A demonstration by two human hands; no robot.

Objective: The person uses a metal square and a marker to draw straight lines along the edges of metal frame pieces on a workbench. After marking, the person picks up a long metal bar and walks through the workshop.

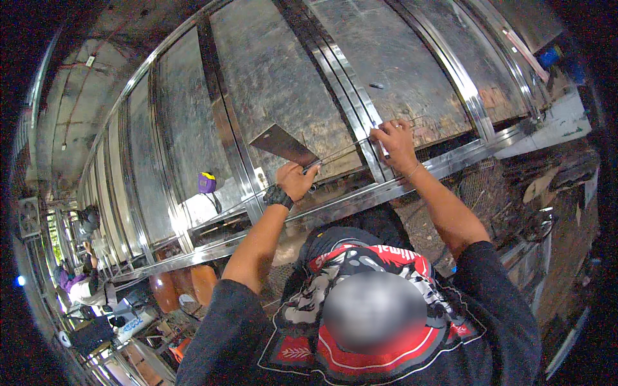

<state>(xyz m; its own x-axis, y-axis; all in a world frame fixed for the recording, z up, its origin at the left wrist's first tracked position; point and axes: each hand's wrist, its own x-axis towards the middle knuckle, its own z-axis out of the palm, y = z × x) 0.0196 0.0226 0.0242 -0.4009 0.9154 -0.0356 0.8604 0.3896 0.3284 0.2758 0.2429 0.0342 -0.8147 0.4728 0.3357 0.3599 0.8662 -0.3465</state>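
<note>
My left hand [296,181], a dark watch at its wrist, is closed with thumb and fingers pinched at the near end of a thin metal strip [341,149]. The strip runs across toward my right hand [395,145]. A dark rectangular plate [282,144] lies just beyond my left fingers, its corner close to them. My right hand is closed around a slim white pen-like marker [385,152], over a shiny pair of metal bars [351,96]. The marker's tip is too small to make out.
The bars belong to a long metal frame with a near rail [335,201], laid over scuffed grey boards [270,71]. A purple and yellow tape measure [206,183] sits to the left. A small dark cylinder [376,85] lies beyond my right hand. Another person [87,286] is at far left.
</note>
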